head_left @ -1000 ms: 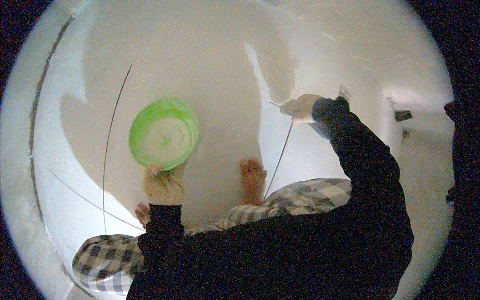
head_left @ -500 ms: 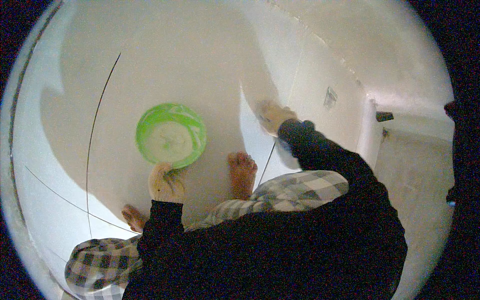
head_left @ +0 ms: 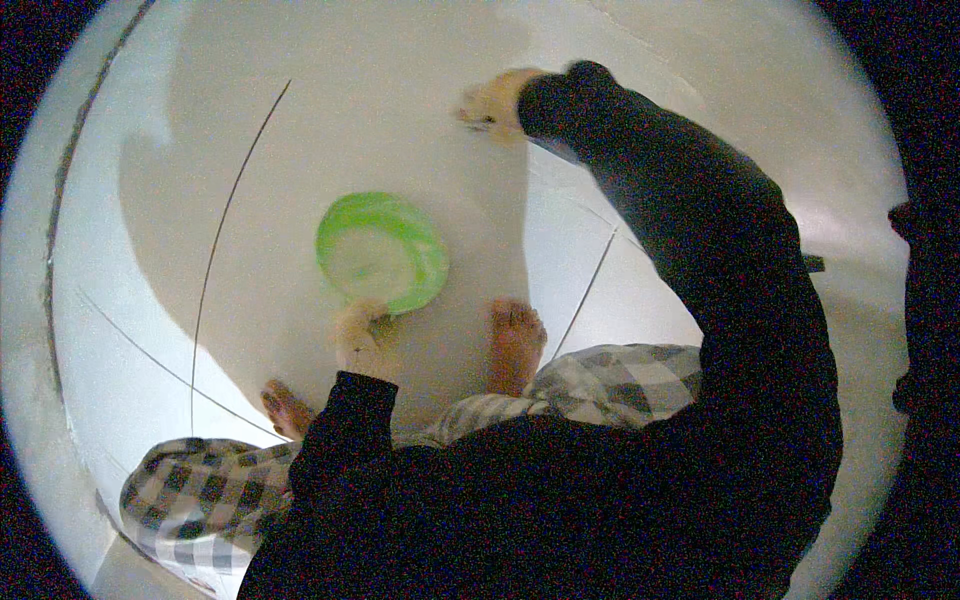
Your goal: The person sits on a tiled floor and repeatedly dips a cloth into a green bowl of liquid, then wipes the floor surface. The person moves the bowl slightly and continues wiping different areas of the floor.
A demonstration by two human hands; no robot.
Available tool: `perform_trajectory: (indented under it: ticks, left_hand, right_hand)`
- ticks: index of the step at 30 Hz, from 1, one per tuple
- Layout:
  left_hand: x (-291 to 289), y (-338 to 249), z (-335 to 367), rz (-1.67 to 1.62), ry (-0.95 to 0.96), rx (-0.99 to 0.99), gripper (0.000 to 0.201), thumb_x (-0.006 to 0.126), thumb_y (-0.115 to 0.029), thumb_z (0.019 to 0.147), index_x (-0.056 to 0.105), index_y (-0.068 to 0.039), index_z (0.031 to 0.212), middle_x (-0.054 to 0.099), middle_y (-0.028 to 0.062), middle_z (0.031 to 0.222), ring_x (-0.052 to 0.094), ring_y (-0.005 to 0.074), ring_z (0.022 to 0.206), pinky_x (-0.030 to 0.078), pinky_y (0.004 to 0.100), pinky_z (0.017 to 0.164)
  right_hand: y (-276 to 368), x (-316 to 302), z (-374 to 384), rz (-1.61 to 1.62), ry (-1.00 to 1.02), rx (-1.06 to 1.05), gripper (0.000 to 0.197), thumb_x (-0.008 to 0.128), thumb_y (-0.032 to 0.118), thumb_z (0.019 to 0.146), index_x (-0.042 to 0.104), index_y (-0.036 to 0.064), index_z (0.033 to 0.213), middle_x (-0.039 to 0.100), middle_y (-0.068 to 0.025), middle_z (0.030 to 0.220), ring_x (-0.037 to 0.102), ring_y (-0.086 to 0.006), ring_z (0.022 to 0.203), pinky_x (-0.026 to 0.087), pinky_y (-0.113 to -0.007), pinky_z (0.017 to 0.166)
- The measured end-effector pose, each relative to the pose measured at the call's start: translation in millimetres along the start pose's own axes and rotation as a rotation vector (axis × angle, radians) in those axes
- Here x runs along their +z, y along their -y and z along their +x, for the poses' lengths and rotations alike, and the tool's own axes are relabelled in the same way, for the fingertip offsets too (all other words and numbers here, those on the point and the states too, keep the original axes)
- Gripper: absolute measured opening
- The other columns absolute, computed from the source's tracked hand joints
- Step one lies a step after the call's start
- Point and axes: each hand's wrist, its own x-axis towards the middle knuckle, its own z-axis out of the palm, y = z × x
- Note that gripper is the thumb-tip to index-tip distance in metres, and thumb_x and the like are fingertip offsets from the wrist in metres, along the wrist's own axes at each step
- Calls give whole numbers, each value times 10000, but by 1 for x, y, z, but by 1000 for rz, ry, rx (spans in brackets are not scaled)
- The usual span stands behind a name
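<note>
a bare left foot (head_left: 287, 408) showed, the left hand (head_left: 362, 335) gripped the near side of a green bowl (head_left: 362, 210) out beyond that foot, the right hand (head_left: 492, 108) stretched farther, too blurred for me to tell its grip

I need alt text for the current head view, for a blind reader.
A person's left hand holds a green bowl by its near rim, while the right hand, blurred, is outstretched over a pale floor. Two bare feet show below.

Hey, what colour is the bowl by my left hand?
The bowl by your left hand is bright green, with paler patches; the head view shows it best.
</note>
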Motion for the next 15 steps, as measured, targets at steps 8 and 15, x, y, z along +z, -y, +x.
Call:
perform_trajectory:
  ticks: [8, 15]
  left_hand:
    - [15, -36, 6, -1192, 2, -400, 231, 563, -111, 864, 555, -26, 1079, 600, 127, 1114, 581, 279, 1028, 535, 458, 876]
    - [14, -27, 14, -346, 61, -9, 285, 595, -77, 826, 557, -18, 1103, 592, 131, 1109, 572, 285, 1035, 513, 442, 909]
  right_hand:
    - [33, 41, 37, 49, -182, -112, 333, 579, 265, 859, 597, 183, 1182, 643, -128, 1094, 661, -364, 943, 532, -538, 780]
    - [65, 89, -142, 246, 223, 329, 503, 651, 100, 718, 570, 240, 1194, 617, -86, 1102, 652, -357, 967, 536, -501, 719]
